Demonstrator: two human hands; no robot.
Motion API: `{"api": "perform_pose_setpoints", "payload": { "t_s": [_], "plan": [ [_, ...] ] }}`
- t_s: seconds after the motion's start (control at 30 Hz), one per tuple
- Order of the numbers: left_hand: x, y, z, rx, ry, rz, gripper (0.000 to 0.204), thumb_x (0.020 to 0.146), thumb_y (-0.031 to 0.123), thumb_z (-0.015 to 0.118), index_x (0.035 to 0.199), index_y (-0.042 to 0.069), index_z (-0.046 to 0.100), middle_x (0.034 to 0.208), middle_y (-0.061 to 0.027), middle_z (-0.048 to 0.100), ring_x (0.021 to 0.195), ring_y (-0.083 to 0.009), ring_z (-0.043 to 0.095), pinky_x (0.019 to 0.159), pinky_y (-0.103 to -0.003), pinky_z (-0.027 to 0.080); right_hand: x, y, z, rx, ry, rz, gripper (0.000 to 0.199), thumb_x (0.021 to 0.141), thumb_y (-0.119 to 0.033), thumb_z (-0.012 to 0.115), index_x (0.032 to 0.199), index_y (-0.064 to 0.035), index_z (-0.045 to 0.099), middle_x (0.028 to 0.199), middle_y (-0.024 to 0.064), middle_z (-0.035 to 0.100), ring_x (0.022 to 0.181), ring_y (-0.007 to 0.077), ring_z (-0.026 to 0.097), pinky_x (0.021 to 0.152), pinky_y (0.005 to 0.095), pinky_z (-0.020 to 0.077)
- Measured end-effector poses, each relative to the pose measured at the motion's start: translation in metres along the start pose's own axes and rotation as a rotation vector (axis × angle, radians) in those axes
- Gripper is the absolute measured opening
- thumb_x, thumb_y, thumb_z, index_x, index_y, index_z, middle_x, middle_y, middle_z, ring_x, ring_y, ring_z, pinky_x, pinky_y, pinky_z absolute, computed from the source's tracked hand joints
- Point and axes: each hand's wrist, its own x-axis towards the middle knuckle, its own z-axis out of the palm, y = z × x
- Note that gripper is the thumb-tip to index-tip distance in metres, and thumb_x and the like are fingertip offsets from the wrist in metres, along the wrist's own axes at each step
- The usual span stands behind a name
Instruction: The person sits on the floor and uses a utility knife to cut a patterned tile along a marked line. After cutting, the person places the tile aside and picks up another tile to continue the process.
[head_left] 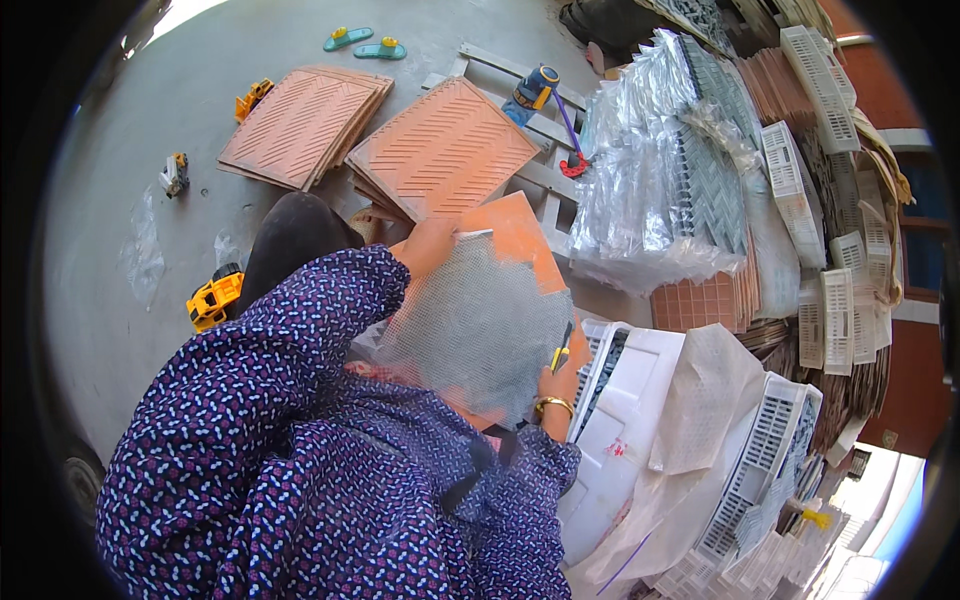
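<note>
A grey mesh sheet (465,315) lies over an orange board (517,232) in front of my body. My left hand (430,247) pinches the mesh at its upper left edge, its fingertips partly hidden. In my right hand (562,385) is a yellow and black utility knife (561,352), held upright beside the sheet's right edge. Part of the board shows orange past the mesh's stepped upper right edge.
Beyond the board lie two stacks of orange patterned boards (445,145) (300,125). To the right stand plastic-wrapped tile sheets (640,170), a white lidded box (625,400) and white crates (755,470). Toy trucks (214,298), sandals (380,48) and a blue bottle (530,95) are around.
</note>
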Motion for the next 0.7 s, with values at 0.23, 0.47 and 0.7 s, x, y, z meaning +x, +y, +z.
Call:
{"api": "perform_pose_setpoints", "payload": {
  "t_s": [0.23,0.47,0.7],
  "plan": [
    [0.031,0.027,0.022,0.059,-0.199,0.144,0.008,0.071,0.008,0.055,0.075,0.002,0.058,0.07,-0.0169,0.057,0.069,-0.0311,0.058,0.062,-0.038,0.044,-0.025,0.008,0.008,0.621,-0.086,0.085,0.027,0.084,-0.01,0.046,0.108,-0.0025,0.036,0.071,0.0082,0.053,0.05,0.013,0.055,0.043,0.0248,0.0459],
    [0.018,0.018,0.005,-0.025,-0.099,0.137,0.009,0.071,0.009,0.054,0.074,0.002,0.059,0.069,-0.0168,0.057,0.065,-0.0319,0.057,0.061,-0.037,0.044,0.005,-0.094,0.047,0.554,-0.389,-0.2,0.058,0.083,-0.007,0.043,0.135,-0.0145,0.018,0.069,0.0049,0.053,0.047,0.011,0.052,0.042,0.0243,0.0452],
    [0.01,0.022,0.002,-0.081,-0.085,0.099,0.01,0.073,0.01,0.053,0.076,0.003,0.059,0.069,-0.0168,0.058,0.066,-0.0315,0.057,0.061,-0.036,0.045,0.026,-0.114,0.049,0.639,-0.549,-0.166,0.055,0.084,-0.007,0.043,0.134,-0.0177,0.024,0.064,0.0035,0.052,0.045,0.0098,0.05,0.039,0.0244,0.0441]
  ]
}}
